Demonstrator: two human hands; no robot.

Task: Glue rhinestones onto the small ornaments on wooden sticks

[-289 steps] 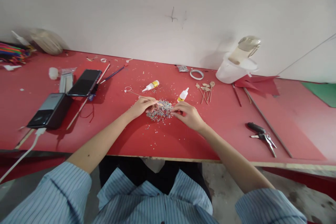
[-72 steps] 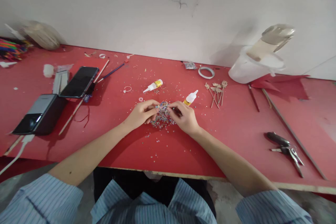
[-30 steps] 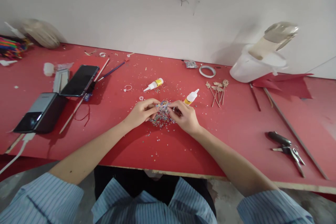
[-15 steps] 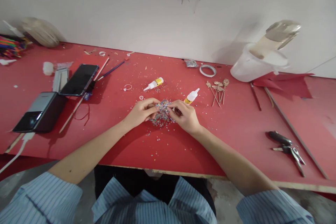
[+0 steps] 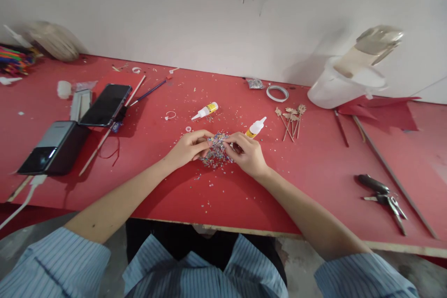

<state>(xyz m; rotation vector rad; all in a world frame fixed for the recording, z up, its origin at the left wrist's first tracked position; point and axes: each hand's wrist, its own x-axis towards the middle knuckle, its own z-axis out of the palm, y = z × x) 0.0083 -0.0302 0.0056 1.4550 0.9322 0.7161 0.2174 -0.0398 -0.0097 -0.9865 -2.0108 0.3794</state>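
Where the loose, multicoloured sparkling pieces (image 5: 216, 157) lie heaped inward of the bench (image 5: 223, 202)'s front edge, the left hand (image 5: 190, 150) and right hand (image 5: 249, 152) flank them, each with thumb and fingertips pinched together; anything gripped is too small to identify.

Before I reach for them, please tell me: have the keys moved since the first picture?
No. The keys lie in the same place, just left of the long grey rod on the table; only the camera's view has shifted.
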